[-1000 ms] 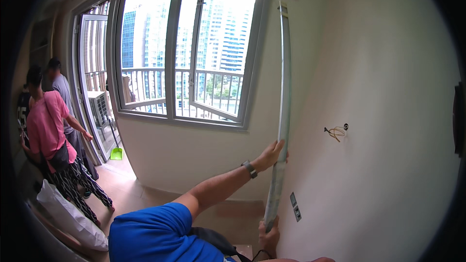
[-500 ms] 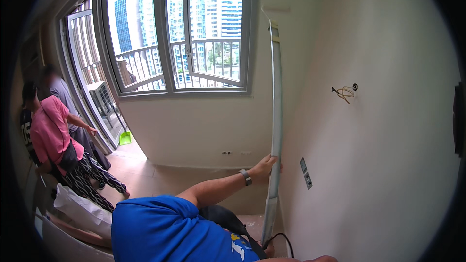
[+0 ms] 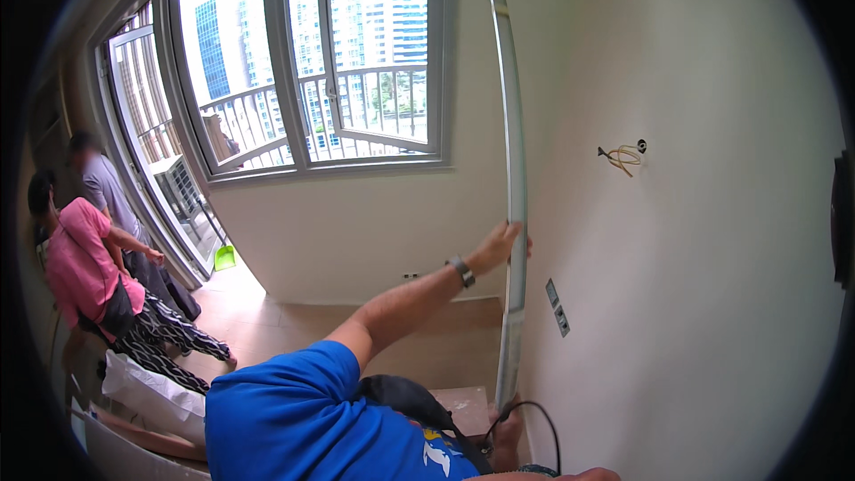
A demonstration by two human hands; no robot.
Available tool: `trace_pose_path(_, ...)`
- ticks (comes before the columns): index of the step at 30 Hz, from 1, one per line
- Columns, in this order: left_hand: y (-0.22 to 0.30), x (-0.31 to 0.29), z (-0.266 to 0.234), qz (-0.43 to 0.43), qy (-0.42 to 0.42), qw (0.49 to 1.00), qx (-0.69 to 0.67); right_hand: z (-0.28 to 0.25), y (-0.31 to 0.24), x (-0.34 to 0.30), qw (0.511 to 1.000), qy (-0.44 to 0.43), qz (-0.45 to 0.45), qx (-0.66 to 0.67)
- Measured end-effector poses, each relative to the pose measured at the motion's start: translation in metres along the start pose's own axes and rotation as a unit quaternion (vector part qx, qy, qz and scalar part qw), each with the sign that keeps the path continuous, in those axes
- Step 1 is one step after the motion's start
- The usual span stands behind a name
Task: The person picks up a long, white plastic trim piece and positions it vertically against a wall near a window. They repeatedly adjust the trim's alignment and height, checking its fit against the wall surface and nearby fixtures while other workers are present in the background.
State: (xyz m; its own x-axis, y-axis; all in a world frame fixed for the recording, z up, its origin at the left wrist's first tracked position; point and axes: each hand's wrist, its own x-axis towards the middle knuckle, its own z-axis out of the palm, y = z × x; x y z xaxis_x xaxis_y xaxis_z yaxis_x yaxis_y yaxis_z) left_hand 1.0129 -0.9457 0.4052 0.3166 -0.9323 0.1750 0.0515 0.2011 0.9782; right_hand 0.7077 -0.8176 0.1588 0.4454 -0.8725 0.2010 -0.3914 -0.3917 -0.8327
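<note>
A long, thin pale strip (image 3: 514, 125) stands upright against the white wall (image 3: 695, 240), reaching from near the floor almost to the ceiling. My left hand (image 3: 504, 243), with a watch on its wrist, is stretched out and closed around the strip at about mid height. My right hand (image 3: 508, 428) is low down at the foot of the strip, beside a black cable (image 3: 534, 414). It is mostly hidden by my blue shirt, so its grip is unclear.
Loose wires (image 3: 622, 157) stick out of a hole in the wall, and a wall socket (image 3: 557, 306) sits lower down. A big window (image 3: 356, 62) with a balcony railing is on the left. Two people (image 3: 85, 267) stand by the balcony door, near a white bag (image 3: 151, 392).
My left hand has stayed on the strip, a little higher along it. The view has swung, so the window and the people sit further left. My right hand has sunk toward the lower edge.
</note>
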Motion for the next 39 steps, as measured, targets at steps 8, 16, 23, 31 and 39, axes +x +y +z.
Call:
trace_pose_path(8, 0.142, 0.095, -0.005, 0.108, 0.026, 0.993, 0.041, -0.042, -0.121, 0.127, 0.992, 0.028, -0.079, 0.098)
trace_pose_path(16, 0.176, 0.150, 0.035, 0.185, 0.115, 0.970, 0.108, -0.054, -0.094, 0.225, 0.945, -0.027, -0.177, 0.274)
trace_pose_path(23, 0.220, 0.180, 0.056, 0.196, 0.056, 0.979, 0.000, -0.084, -0.075, 0.308, 0.805, -0.373, -0.012, 0.461)
trace_pose_path(31, 0.271, 0.240, 0.086, 0.234, 0.262, 0.920, 0.174, -0.104, -0.175, 0.344, 0.949, -0.017, -0.187, 0.254)
trace_pose_path(39, 0.305, 0.281, 0.039, 0.230, 0.223, 0.929, 0.188, -0.120, -0.240, 0.383, 0.891, -0.085, -0.221, 0.387)
